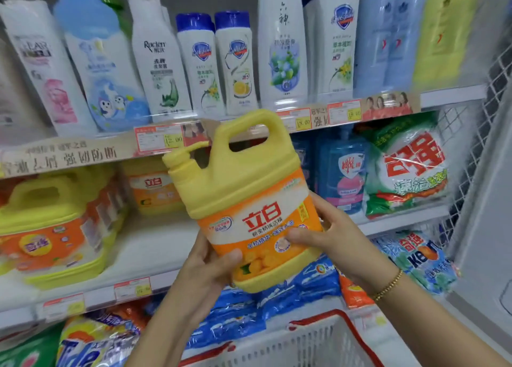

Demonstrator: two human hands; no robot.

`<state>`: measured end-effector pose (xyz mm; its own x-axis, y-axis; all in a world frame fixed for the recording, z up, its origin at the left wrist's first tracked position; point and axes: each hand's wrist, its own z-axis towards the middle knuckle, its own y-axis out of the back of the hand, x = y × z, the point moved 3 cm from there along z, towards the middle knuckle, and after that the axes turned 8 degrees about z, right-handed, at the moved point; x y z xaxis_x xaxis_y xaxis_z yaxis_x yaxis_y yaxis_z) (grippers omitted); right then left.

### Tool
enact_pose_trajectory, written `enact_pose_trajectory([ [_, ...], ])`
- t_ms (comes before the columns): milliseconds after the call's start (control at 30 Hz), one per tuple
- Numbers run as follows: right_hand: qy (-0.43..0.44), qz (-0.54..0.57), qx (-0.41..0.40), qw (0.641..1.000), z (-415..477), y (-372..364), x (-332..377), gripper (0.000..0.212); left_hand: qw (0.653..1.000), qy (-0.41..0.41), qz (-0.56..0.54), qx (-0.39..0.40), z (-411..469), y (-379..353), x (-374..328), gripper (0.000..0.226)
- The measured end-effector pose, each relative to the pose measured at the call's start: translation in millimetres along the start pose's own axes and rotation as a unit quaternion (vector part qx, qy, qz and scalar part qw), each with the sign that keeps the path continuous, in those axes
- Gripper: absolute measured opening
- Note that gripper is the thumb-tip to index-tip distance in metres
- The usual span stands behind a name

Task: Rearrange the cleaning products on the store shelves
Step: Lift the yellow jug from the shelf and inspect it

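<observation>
Before the middle shelf (155,244): detergent jug (243,189) raised, likely for shelving.
Grip: my left hand (210,267), right hand (329,228) clasp its base, steadying.

This is a shop, in an aisle of household cleaning goods. A long price rail (83,156) runs along a shelf edge, carrying printed tags (159,141) with yellow price patches reading 12.00 and 18.00. Above the rail, shampoo and body-wash bottles (235,62) stand in a row, with same-brand bottles side by side. Below it sit matching yellow detergent jugs (50,228) and washing-powder bags (407,167), with a second tagged shelf edge (133,289) further below. Right of the rail is a wire mesh end panel (498,70). Lowest is a red-rimmed shopping basket (304,344).
</observation>
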<state>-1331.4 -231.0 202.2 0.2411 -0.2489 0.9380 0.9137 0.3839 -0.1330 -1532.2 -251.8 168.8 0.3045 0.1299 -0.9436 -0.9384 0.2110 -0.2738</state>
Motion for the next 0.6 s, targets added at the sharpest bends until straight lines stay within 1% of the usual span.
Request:
enact_pose_trajectory([
  [67, -0.019, -0.002, -0.016, 1.000, -0.1, -1.7, -5.8, 0.073, 1.000, 0.012, -0.020, -0.013, -2.7, -1.9, 5.5, 0.101],
  [133, -0.009, -0.024, -0.053, 0.998, 2.8, -4.7, -10.9, 0.076, 0.999, 0.014, -0.048, -0.019, -4.2, -3.3, 6.8, 0.100],
  [200, 0.043, -0.082, -0.098, 0.991, 4.6, -11.9, -12.0, 0.079, 0.997, 0.010, -0.076, -0.027, -5.4, -4.1, 5.4, 0.102],
  [233, 0.085, -0.130, -0.113, 0.981, 3.0, -17.5, -11.7, 0.080, 0.995, 0.005, -0.090, -0.042, -6.2, -3.5, 3.0, 0.102],
  [267, 0.133, -0.196, -0.110, 0.965, -0.6, -25.4, -11.2, 0.082, 0.993, -0.003, -0.104, -0.058, -6.8, -2.6, -0.6, 0.102],
  [300, 0.186, -0.275, -0.088, 0.939, -5.4, -35.4, -12.5, 0.086, 0.991, -0.016, -0.115, -0.070, -7.5, -1.3, -5.3, 0.101],
  [333, 0.236, -0.362, -0.054, 0.900, -10.1, -46.4, -16.4, 0.092, 0.989, -0.031, -0.126, -0.074, -8.7, -0.3, -11.4, 0.098],
  [400, 0.318, -0.503, 0.003, 0.804, -16.1, -65.7, -28.0, 0.100, 0.984, -0.055, -0.150, -0.073, -12.8, 1.6, -24.8, 0.094],
  [433, 0.354, -0.537, 0.007, 0.766, -14.4, -71.2, -34.0, 0.100, 0.983, -0.063, -0.158, -0.073, -15.9, 2.8, -30.8, 0.094],
  [467, 0.388, -0.547, -0.006, 0.742, -11.7, -76.2, -34.7, 0.093, 0.982, -0.068, -0.161, -0.070, -19.5, 3.1, -36.1, 0.094],
  [500, 0.423, -0.542, -0.031, 0.725, -8.5, -79.1, -32.0, 0.082, 0.982, -0.073, -0.162, -0.061, -23.1, 2.4, -40.4, 0.093],
  [567, 0.486, -0.525, -0.076, 0.694, -3.8, -81.4, -23.0, 0.060, 0.983, -0.075, -0.164, -0.030, -29.6, -0.1, -45.5, 0.092],
  [600, 0.507, -0.517, -0.087, 0.684, -2.9, -81.0, -18.6, 0.053, 0.984, -0.072, -0.162, -0.014, -32.4, -0.9, -47.3, 0.093],
])
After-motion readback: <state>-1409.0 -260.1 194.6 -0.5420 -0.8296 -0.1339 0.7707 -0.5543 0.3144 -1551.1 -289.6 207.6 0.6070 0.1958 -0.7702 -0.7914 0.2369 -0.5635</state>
